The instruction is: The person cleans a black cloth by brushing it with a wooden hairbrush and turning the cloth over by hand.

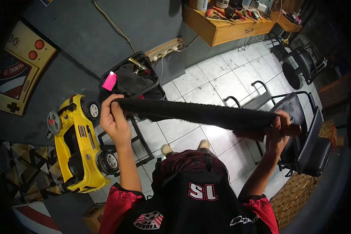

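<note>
A long black fuzzy towel [191, 111] is stretched nearly level in front of my body. My left hand [115, 117] is closed on one end, the thumb pressed over the cloth. The other end is in my closed right hand [278, 130], a little lower. That same hand also grips a brush with a brown wooden handle [292, 130], whose end sticks out to the right. Its dark reddish-brown bristles [249, 135] show under the towel, partly hidden by it and by my fingers.
A yellow toy car [80, 146] stands at left, beside a black bin [154, 84] holding dark cloth and a pink item [110, 81]. A black barber chair [294, 113] is close on the right. Tools cover a wooden drawer shelf [238, 31] on the wall.
</note>
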Available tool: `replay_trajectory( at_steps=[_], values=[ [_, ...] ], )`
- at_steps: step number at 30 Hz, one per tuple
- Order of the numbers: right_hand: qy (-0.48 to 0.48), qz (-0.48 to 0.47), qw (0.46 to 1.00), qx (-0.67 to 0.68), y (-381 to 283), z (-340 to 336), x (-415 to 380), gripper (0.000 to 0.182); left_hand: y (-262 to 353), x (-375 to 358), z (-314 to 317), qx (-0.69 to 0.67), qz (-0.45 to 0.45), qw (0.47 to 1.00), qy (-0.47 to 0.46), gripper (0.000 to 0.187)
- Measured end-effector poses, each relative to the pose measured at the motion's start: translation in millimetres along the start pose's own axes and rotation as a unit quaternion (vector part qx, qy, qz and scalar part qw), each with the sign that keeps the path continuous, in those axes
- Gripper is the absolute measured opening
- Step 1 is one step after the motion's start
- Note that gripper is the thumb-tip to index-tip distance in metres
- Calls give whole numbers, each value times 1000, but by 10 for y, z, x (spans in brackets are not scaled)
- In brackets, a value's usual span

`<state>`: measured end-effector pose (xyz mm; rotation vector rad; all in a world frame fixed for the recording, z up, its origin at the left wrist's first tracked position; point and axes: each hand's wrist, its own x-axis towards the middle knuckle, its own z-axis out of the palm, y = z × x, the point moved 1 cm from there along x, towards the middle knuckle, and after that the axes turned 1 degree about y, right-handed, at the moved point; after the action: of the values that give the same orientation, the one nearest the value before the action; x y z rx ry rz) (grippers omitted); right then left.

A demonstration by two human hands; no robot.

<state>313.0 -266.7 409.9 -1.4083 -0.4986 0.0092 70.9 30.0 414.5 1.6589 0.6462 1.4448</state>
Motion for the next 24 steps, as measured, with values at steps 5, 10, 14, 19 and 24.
replay_trajectory(
  at_steps=[5,10,14,19,24],
  values=[
    [-7,1,978,-208,405,196,97,18,-352,-84,166,21,-154,985,-73,13],
    [-56,74,980,-179,276,566,-291,10,-187,-519,373,-15,-221,968,-117,15],
    [-101,156,982,-42,7,979,-568,11,45,-828,604,-32,-242,954,-175,19],
    [-222,244,944,-23,-79,1107,-693,16,201,-1019,724,-61,-261,936,-229,21],
    [-302,284,909,39,-134,1009,-629,28,193,-996,640,-75,-265,935,-221,23]
  ],
)
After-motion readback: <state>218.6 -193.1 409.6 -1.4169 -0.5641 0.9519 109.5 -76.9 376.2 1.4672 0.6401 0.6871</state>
